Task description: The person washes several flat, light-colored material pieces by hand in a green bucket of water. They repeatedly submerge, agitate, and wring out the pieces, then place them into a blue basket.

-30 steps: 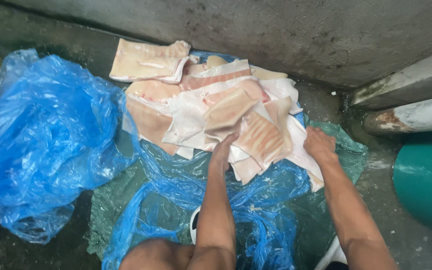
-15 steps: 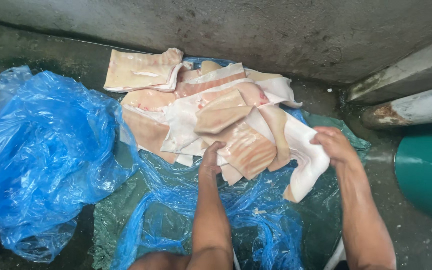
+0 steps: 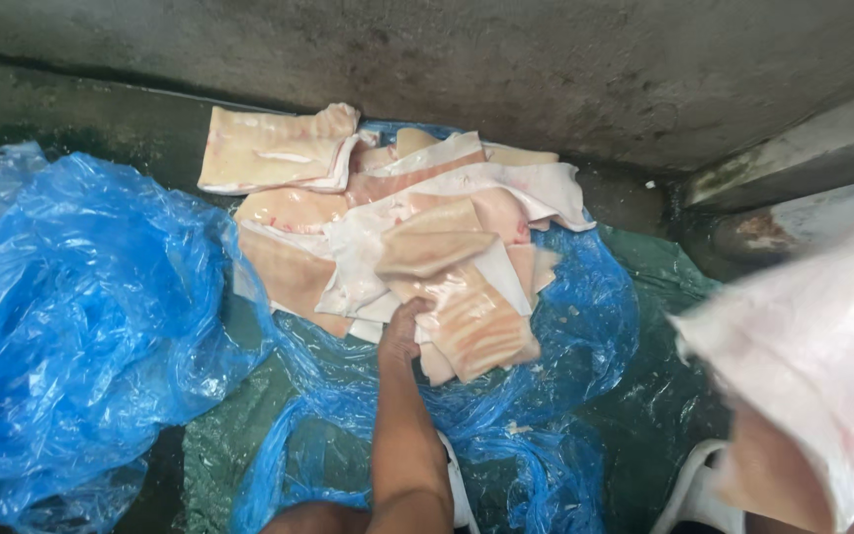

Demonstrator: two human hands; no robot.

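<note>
A pile of pale pink and white raw meat slabs (image 3: 417,227) lies on a crumpled blue plastic sheet (image 3: 546,396) on the floor. My left hand (image 3: 402,331) reaches to the near edge of the pile, with its fingers curled on a ridged slab (image 3: 471,321). At the right, a large pale slab (image 3: 812,366) is lifted close to the camera and blurred. My right hand is hidden behind that slab and carries it.
A bunched blue plastic bag (image 3: 71,326) sits at the left. A green tarp (image 3: 664,396) lies under the plastic. A stained concrete wall (image 3: 546,69) runs behind the pile, with a ledge (image 3: 793,168) at the right. White objects (image 3: 694,485) show near my legs.
My right hand has pulled a white slab off the right side of the pile and raised it towards the camera. My left hand has stayed on the pile's near edge.
</note>
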